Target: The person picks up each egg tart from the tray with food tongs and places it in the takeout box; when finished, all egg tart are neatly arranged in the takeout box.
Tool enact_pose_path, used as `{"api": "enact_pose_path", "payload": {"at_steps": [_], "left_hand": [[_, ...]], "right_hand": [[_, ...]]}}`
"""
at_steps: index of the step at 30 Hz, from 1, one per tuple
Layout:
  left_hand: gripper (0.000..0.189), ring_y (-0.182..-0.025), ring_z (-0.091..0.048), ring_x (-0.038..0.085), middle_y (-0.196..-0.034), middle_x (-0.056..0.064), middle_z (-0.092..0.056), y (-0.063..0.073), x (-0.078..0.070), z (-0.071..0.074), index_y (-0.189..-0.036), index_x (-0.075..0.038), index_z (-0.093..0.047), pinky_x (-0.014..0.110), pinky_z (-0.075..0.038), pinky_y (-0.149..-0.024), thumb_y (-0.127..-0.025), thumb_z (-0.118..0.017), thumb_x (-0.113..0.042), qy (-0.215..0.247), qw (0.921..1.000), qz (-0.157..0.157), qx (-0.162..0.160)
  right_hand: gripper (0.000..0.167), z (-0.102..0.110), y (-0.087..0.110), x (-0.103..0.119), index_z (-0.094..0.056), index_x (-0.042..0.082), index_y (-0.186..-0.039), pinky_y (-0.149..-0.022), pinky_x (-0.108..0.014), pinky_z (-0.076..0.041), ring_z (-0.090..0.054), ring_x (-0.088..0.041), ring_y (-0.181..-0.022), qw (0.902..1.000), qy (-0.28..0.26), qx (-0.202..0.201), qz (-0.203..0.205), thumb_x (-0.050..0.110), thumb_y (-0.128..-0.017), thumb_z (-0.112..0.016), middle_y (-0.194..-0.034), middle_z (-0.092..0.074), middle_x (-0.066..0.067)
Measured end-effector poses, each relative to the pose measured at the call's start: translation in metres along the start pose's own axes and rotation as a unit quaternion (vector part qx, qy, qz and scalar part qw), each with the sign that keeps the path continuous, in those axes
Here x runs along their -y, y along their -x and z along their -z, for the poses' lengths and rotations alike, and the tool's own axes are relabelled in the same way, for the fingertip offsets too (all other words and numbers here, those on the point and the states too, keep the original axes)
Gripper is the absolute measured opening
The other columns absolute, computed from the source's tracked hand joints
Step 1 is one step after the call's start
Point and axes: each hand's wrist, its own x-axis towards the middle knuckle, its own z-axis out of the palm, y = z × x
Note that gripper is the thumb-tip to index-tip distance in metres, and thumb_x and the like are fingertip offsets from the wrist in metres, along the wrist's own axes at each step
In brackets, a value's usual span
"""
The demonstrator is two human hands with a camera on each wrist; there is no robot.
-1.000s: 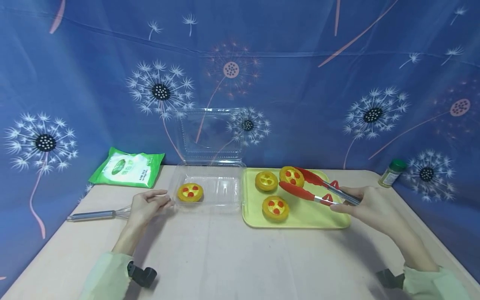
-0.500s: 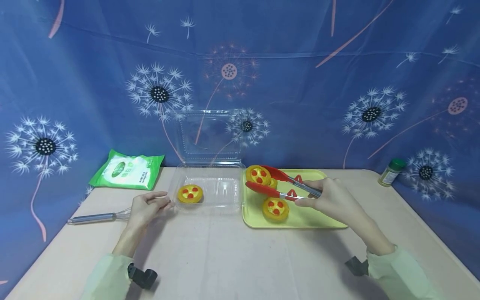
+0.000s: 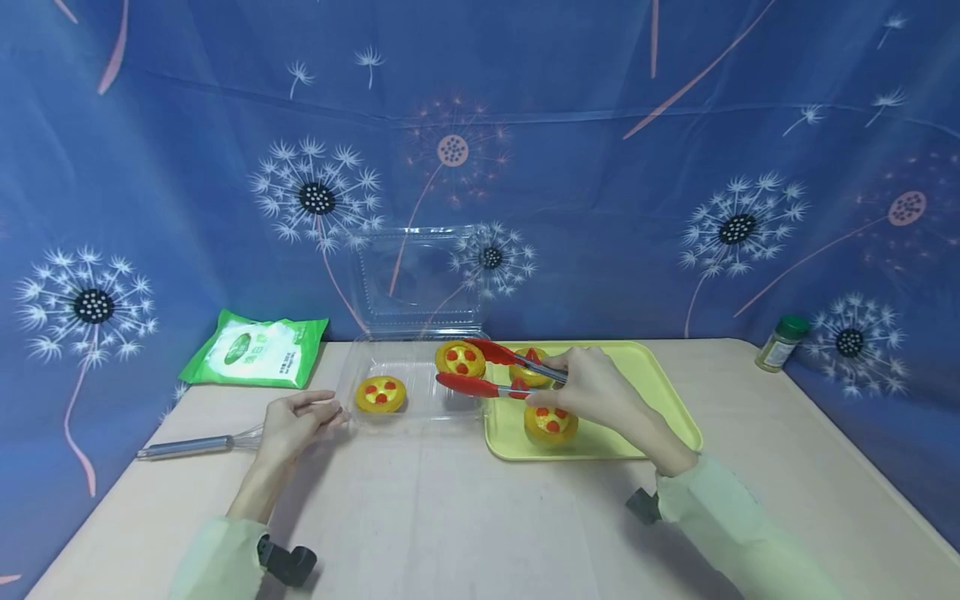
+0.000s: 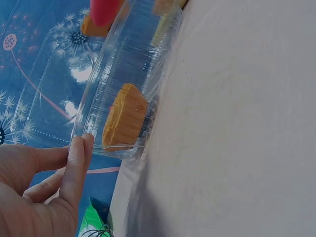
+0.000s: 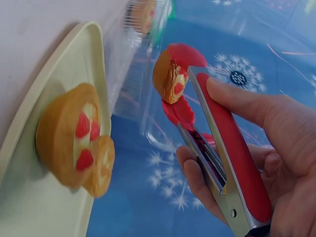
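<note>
- Works at a pale table (image 3: 465,517), bounded on the left, right and far sides by a blue cloth (image 3: 600,208) (printed with white and pink dandelions).
- Grips red-tipped tongs (image 3: 472,385) in the right hand (image 3: 600,392), reaching in from the right; clamps a held tart (image 3: 460,359) between the tips, aloft over the right part of the clear container (image 3: 423,393).
- Pinches the container's left rim with the left hand (image 3: 296,423), with thumb and fingertips close together.
- Shows the lid (image 3: 416,279) raised at the far side, near the cloth, with dandelions visible through the plastic.
- Includes a resting tart (image 3: 380,394) inside the container, at the left.
- Places just right of it a yellow tray (image 3: 671,408), with a near tart (image 3: 553,432) and a far tart (image 5: 102,168) on it.
- Shows a green-and-white bag (image 3: 262,354) lying far left; nearer, a whisk (image 3: 187,447), with wires partly hidden by the left hand.
- Ends at far right with a green-capped jar (image 3: 782,343), near the cloth.
</note>
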Motion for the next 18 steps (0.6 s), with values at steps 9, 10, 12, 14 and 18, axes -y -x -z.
{"api": "enact_pose_path", "payload": {"at_steps": [9,10,12,14,18], "left_hand": [[0.045,-0.07,-0.07,0.006,-0.082,0.002,-0.072,0.0,0.001,-0.001,-0.134,0.019,-0.042,0.023,-0.062,-0.075,-0.095,-0.057,0.0,0.023,0.9997,0.002,-0.003],[0.045,-0.069,-0.07,0.006,-0.081,0.002,-0.072,0.0,0.001,-0.001,-0.133,0.019,-0.042,0.022,-0.062,-0.074,-0.095,-0.057,0.0,0.021,0.9998,0.001,-0.004],[0.045,-0.068,-0.07,0.006,-0.079,0.001,-0.071,0.0,0.001,0.0,-0.133,0.02,-0.042,0.022,-0.062,-0.074,-0.095,-0.057,0.001,0.021,0.9998,-0.001,-0.004],[0.045,-0.068,-0.07,0.006,-0.078,0.0,-0.071,0.0,0.002,-0.001,-0.133,0.02,-0.042,0.022,-0.062,-0.074,-0.095,-0.057,0.002,0.022,0.9997,0.001,-0.005],[0.044,-0.067,-0.069,0.006,-0.078,0.0,-0.071,0.0,0.002,-0.002,-0.132,0.02,-0.043,0.023,-0.062,-0.074,-0.095,-0.057,0.002,0.022,0.9997,-0.001,-0.008]], "right_hand": [[0.027,-0.02,-0.021,0.013,-0.069,0.01,-0.079,-0.038,-0.019,-0.016,-0.026,-0.01,-0.039,0.9994,0.017,0.027,-0.011,0.032,-0.075,-0.085,-0.048,-0.039,0.005],[0.029,-0.021,-0.023,0.014,-0.066,0.01,-0.074,-0.038,-0.02,-0.015,-0.026,-0.01,-0.039,0.9994,0.019,0.027,-0.009,0.031,-0.075,-0.085,-0.048,-0.036,0.005],[0.033,-0.025,-0.027,0.016,-0.06,0.01,-0.068,-0.039,-0.02,-0.014,-0.024,-0.01,-0.04,0.9994,0.024,0.025,-0.001,0.03,-0.074,-0.086,-0.049,-0.032,0.005],[0.035,-0.027,-0.03,0.017,-0.059,0.009,-0.067,-0.038,-0.02,-0.014,-0.023,-0.011,-0.04,0.9993,0.028,0.026,0.004,0.029,-0.073,-0.087,-0.049,-0.029,0.005],[0.032,-0.032,-0.037,0.022,-0.064,0.009,-0.068,-0.038,-0.02,-0.016,-0.025,-0.011,-0.04,0.9987,0.037,0.033,-0.001,0.03,-0.073,-0.087,-0.049,-0.029,0.004]]}}
